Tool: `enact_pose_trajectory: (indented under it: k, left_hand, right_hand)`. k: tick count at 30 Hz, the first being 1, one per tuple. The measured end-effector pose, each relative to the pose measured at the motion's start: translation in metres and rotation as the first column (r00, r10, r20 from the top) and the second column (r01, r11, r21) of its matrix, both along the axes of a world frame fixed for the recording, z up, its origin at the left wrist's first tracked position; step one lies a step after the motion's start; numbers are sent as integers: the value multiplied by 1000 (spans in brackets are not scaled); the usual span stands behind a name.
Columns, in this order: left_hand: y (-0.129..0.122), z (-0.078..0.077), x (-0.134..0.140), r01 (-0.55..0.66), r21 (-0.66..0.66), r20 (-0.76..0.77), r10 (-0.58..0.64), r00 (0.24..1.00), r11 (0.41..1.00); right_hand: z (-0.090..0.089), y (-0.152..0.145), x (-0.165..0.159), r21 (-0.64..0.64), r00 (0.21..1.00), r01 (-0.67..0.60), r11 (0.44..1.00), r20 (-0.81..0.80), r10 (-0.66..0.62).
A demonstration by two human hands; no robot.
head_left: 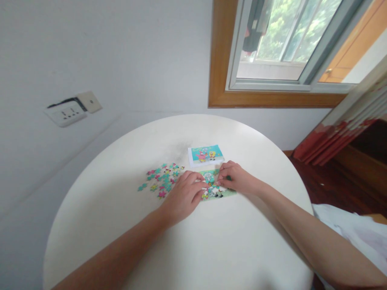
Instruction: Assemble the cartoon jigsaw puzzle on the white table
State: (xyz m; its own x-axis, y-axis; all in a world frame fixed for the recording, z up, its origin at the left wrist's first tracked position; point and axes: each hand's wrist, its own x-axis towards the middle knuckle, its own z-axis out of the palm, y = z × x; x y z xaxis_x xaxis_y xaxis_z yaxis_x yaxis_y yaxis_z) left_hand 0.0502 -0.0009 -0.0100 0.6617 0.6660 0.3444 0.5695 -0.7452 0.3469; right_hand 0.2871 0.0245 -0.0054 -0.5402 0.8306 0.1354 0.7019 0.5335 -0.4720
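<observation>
A partly assembled jigsaw puzzle (209, 177) with a cartoon picture lies on the table between my hands. My left hand (188, 192) rests over its left side, the fingers bent and a little apart, fingertips touching the puzzle. At the upper right, my right hand (236, 177) bends its thumb and index finger together on a puzzle piece (222, 188), partly hidden by the fingertips. Loose puzzle pieces (165, 177) in teal, pink and yellow are scattered left of my left hand. Just behind the puzzle lies a reference picture card (206, 154) with cartoon figures.
The round white table (193, 249) stands against a pale wall (136, 52) with a power socket (68, 113). A wood-framed window (223, 98) is at the back right, beside a red and cream curtain (338, 133). White cloth (347, 229) lies beyond the table's right edge.
</observation>
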Motion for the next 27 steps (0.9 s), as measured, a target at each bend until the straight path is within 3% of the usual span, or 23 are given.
enact_pose_trajectory:
  k: [12, 27]
  left_hand:
    - [1, -3, 0, 2, 28, 10, -2, 1000, 1000]
    - [-1, -1, 1, -12, 32, 6, 12, 1000, 999]
  right_hand:
    - [-1, 1, 0, -3, 1000, 6, 1000, -14, -6]
    - [9, -14, -18, -11, 988, 147, 989, 58, -146]
